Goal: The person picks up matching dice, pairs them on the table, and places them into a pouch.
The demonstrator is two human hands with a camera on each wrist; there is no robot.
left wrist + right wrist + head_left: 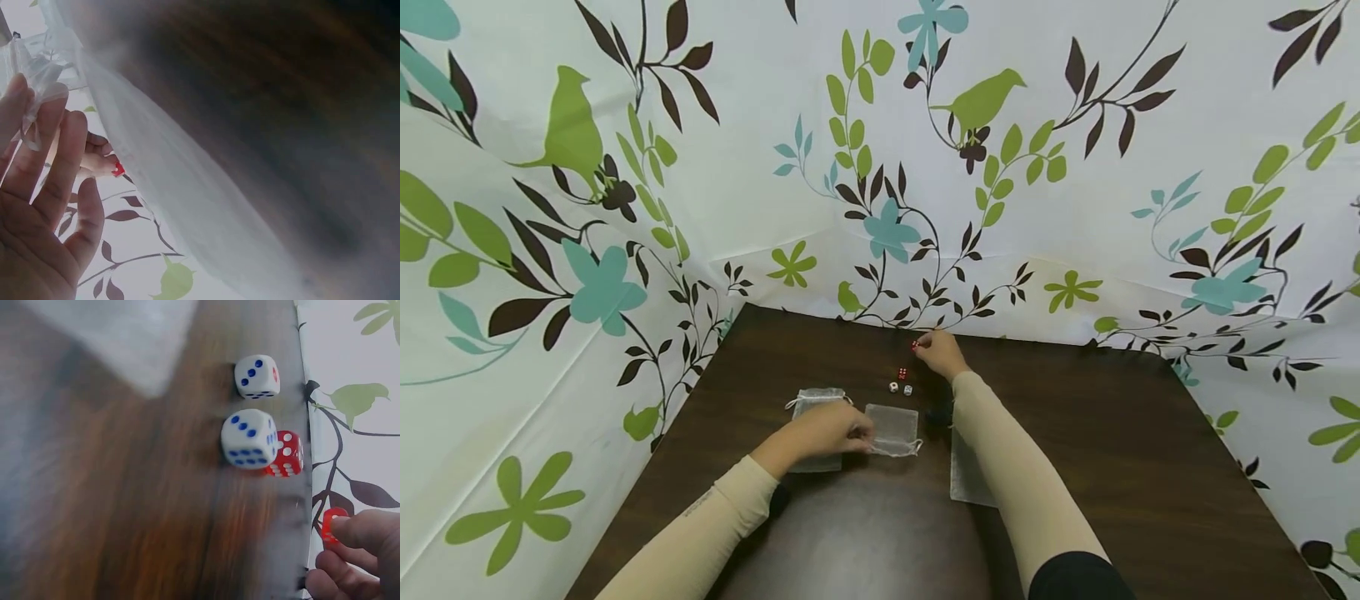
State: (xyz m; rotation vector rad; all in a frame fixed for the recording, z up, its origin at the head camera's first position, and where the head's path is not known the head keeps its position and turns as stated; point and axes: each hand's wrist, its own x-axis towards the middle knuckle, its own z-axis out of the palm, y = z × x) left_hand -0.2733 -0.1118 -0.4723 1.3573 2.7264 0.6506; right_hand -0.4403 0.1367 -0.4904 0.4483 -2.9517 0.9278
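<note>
Right hand pinching red die, white-pipped, at fingertips. Second red die, two white dice (blue pips, one red) on counter, near side of that hand. Left hand pinching sheer bag, which lies to its right.

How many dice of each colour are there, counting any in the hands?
White dice: 2, both on the table
Red dice: 2, one on the table, one pinched in the right hand
Total: 4
</note>
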